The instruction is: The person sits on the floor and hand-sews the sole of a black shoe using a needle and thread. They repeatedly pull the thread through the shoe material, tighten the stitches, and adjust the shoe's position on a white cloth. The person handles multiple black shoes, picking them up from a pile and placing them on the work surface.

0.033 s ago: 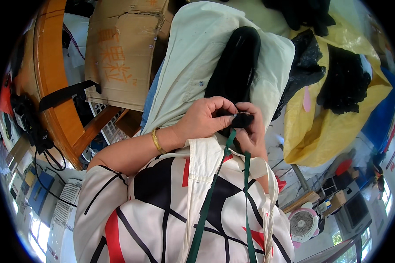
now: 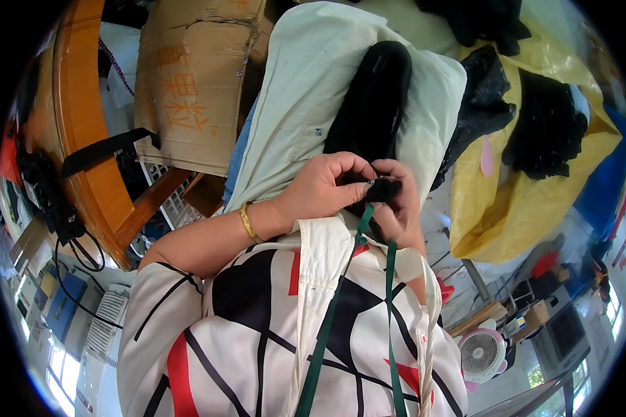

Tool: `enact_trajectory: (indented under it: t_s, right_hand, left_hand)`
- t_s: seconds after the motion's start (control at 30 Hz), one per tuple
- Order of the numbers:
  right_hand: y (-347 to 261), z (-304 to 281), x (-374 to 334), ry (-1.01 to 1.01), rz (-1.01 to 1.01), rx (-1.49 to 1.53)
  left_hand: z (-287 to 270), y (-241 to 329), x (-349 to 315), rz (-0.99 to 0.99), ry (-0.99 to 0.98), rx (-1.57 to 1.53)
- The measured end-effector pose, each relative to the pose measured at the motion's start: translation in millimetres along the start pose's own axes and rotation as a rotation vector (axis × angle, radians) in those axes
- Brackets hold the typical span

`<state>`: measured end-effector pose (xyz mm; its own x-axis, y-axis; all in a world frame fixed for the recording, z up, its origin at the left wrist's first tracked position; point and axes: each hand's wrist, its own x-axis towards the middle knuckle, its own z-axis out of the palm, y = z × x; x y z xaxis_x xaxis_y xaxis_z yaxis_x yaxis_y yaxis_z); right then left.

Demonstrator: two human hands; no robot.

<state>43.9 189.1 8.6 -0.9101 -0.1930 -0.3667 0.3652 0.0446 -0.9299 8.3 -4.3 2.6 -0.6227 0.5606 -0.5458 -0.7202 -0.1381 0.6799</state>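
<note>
Across my lap, on a white apron [image 2: 302,80], lies a long black soft item [image 2: 372,104] with a rounded far end; I cannot tell its kind. At its near end my hands meet close to my chest. My left hand [image 2: 320,187] pinches the edge of a small bunched piece of black cloth [image 2: 384,190] between thumb and fingers. Curled round the other side of the same cloth is my right hand [image 2: 405,201]. Whether the cloth joins the long item is hidden behind my fingers. A green ribbon [image 2: 334,299] hangs down from my neck to just beneath the cloth.
To the left stand a cardboard box [image 2: 188,90] and a wooden table [image 2: 90,125] with a black strap [image 2: 111,149] over its edge. A yellow bag [image 2: 480,222] with black material [image 2: 546,128] is at the right. Lower right, a small pink-and-white fan [image 2: 480,354].
</note>
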Motion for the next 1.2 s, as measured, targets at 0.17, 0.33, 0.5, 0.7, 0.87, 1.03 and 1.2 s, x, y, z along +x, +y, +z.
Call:
enact_trajectory:
  t_s: [0.17,0.33,0.5,0.7,0.87,1.03,1.2]
  right_hand:
    - [-14.1,-9.2,6.8,-0.110,0.121,0.180]
    - [-26.7,-10.6,3.9,0.134,-0.179,-0.535]
    - [-2.9,-21.5,2.5,0.261,-0.067,-0.243]
    - [-26.1,-30.1,29.3,-0.088,-0.341,-0.871]
    - [-0.8,-10.7,38.3,0.009,-0.343,-0.455]
    - [-5.5,16.7,27.2,0.042,0.034,0.073]
    - [-18.0,12.2,20.5,0.028,-0.225,-0.245]
  left_hand:
    - [3.9,2.6,1.6,0.040,0.046,0.156]
    - [9.7,7.8,2.3,0.007,0.088,0.260]
    - [12.3,5.8,1.7,0.068,0.113,0.334]
    - [13.3,9.8,-1.0,0.086,0.076,0.362]
    - [5.3,39.6,-8.4,0.006,0.088,0.216]
    - [-14.7,43.9,-16.0,-0.050,0.125,0.343]
    - [-13.6,31.5,-19.6,0.007,0.143,0.466]
